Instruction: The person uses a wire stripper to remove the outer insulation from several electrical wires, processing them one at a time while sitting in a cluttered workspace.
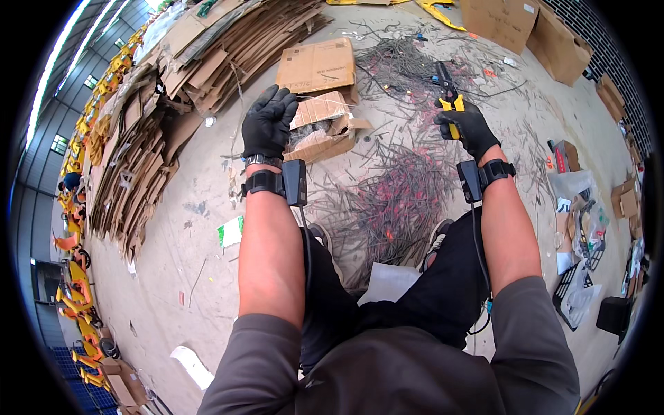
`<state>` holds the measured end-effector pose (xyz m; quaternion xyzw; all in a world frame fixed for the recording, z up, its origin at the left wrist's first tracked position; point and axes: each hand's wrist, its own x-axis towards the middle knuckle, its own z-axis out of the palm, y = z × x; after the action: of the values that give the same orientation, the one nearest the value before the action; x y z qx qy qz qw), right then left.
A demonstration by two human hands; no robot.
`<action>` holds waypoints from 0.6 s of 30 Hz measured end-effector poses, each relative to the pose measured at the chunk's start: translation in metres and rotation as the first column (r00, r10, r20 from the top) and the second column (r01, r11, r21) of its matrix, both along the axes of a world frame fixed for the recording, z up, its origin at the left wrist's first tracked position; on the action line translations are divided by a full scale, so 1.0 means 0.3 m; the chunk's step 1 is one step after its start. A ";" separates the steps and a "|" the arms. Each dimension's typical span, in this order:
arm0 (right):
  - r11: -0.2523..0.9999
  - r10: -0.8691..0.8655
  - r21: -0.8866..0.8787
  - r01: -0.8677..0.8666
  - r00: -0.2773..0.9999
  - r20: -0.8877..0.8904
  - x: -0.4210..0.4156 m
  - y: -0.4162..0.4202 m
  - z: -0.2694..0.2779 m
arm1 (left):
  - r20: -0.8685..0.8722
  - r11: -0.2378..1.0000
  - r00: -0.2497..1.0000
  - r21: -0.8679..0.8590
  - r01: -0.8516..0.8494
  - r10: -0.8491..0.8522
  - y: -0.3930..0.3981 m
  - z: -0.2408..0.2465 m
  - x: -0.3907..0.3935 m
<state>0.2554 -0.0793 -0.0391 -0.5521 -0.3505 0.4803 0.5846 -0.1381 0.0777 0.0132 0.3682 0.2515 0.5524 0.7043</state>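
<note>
My left hand, in a black glove, is raised with the palm up and the fingers loosely bent. No object shows in its palm. A thin pale strand runs beside its fingertips, over a torn cardboard box; whether they touch is unclear. My right hand, also gloved in black, grips wire-stripping pliers by their yellow handles, dark jaws pointing away from me. Below and between my hands, a heap of short grey and reddish cable offcuts covers the floor between my feet.
Behind the torn box stands a closed carton. More cable scraps lie farther off. Flattened cardboard is stacked at left, near a row of yellow scooters. Large cartons and plastic bags lie at right.
</note>
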 end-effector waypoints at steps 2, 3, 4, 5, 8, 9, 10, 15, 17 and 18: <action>1.000 0.007 0.003 -0.007 1.000 0.009 -0.002 0.001 0.003 | -0.009 1.000 1.000 0.007 -0.009 0.009 0.002 0.006 -0.001; 1.000 0.004 0.000 -0.004 1.000 0.008 -0.006 0.001 0.004 | -0.016 1.000 1.000 0.011 -0.006 0.007 0.006 0.000 -0.003; 1.000 0.000 -0.002 0.000 1.000 0.008 -0.009 0.001 0.006 | -0.022 1.000 1.000 0.015 -0.003 0.004 0.010 -0.005 -0.005; 1.000 -0.003 -0.005 0.003 1.000 0.007 -0.012 0.001 0.007 | -0.021 1.000 1.000 0.013 -0.001 0.002 0.013 -0.010 -0.010; 1.000 -0.011 -0.012 0.011 1.000 0.004 -0.026 -0.003 0.019 | -0.025 1.000 1.000 0.008 -0.007 0.008 0.018 -0.019 -0.019; 1.000 -0.013 -0.014 0.013 1.000 0.010 -0.025 -0.004 0.019 | -0.029 1.000 0.999 0.009 -0.015 0.016 0.018 -0.019 -0.017; 1.000 -0.015 -0.015 0.015 1.000 0.017 -0.022 -0.005 0.017 | -0.032 1.000 0.999 0.009 -0.024 0.024 0.019 -0.019 -0.015; 0.999 0.039 -0.011 -0.039 0.999 0.022 -0.023 -0.005 0.012 | -0.034 0.995 0.995 -0.003 -0.097 0.096 0.009 -0.012 -0.017; 0.999 0.042 -0.020 -0.042 0.999 0.022 -0.024 0.001 0.011 | -0.053 0.991 0.989 -0.006 -0.136 0.135 -0.002 -0.010 -0.016; 1.000 0.031 -0.002 -0.031 0.999 0.037 -0.019 0.005 0.007 | -0.072 0.987 0.985 -0.002 -0.160 0.159 0.001 -0.007 -0.011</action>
<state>0.2497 -0.0779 -0.0371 -0.5559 -0.3696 0.4792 0.5699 -0.1413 0.0780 0.0111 0.3636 0.3076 0.5923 0.6499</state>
